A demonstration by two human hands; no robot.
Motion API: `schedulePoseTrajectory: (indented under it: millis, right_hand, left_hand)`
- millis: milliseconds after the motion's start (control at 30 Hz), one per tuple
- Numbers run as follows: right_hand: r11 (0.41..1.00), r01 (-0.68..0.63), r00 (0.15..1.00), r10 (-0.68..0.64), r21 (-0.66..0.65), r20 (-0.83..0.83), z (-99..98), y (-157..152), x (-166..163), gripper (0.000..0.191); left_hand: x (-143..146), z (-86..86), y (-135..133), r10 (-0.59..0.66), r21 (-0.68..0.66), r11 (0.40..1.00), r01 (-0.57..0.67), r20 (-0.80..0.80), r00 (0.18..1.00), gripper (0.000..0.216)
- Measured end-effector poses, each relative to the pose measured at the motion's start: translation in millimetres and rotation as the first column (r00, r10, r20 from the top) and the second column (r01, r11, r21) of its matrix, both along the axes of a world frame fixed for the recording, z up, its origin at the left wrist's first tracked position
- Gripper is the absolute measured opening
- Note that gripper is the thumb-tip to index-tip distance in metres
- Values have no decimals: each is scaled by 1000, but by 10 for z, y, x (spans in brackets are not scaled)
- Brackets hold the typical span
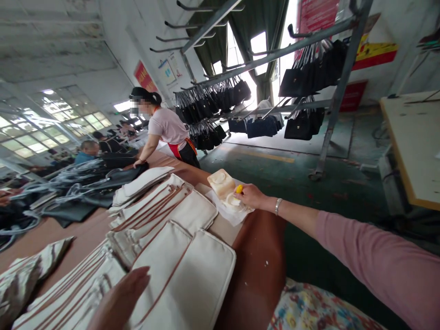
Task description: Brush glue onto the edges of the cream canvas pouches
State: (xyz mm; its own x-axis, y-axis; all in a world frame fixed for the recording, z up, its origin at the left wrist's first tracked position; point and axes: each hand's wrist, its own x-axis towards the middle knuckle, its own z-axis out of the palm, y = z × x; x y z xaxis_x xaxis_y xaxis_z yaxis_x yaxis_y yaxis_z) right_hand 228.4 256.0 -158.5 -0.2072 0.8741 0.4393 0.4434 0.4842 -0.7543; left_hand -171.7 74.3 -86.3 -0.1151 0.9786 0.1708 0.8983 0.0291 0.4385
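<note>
My right hand is closed around a small tool with a yellow handle; its working end is hidden. It is held over a shallow dish with white stuff in it, beside a cream plastic tub. Both rest on a sheet of white paper near the table edge. At the lower left, my left hand is slightly blurred, fingers stretched out, over off-white fabric pieces with brown edging. Two flat off-white pieces with rounded corners lie just right of it.
Overlapping stacks of brown-edged pieces cover much of the brown table. Black bags with pale straps lie farther left. A co-worker leans on the table's far side. Beyond it stands a metal rack hung with dark bags; another table is right.
</note>
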Motion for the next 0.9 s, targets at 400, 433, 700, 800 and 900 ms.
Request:
schedulePoseTrajectory:
  millis: [400, 433, 700, 800, 900]
  right_hand:
    - [928, -341, 928, 307, 151, 210, 9, -480, 335, 17]
    - [923, -345, 929, 311, 168, 201, 35, -528, 353, 18]
    - [971, -178, 848, 69, -160, -526, 218, -782, 69, 32]
    - [939, -239, 748, 15, -248, -664, 274, -882, -104, 36]
    - [947, -255, 751, 68, -193, -657, 409, -1018, -187, 33]
  left_hand:
    - [846, -783, 597, 191, -276, 922, -270, -281, 940, 43]
    - [836, -788, 606, 196, -292, 917, -270, -260, 946, 41]
    - [919, -658, 460, 15, -356, 934, 30, 123, 992, 31]
    - [1050, -495, 280, -52, -352, 922, 162, 301, 952, 45]
    - [1186, -360, 93, -10, -352, 902, 251, 564, 826, 46]
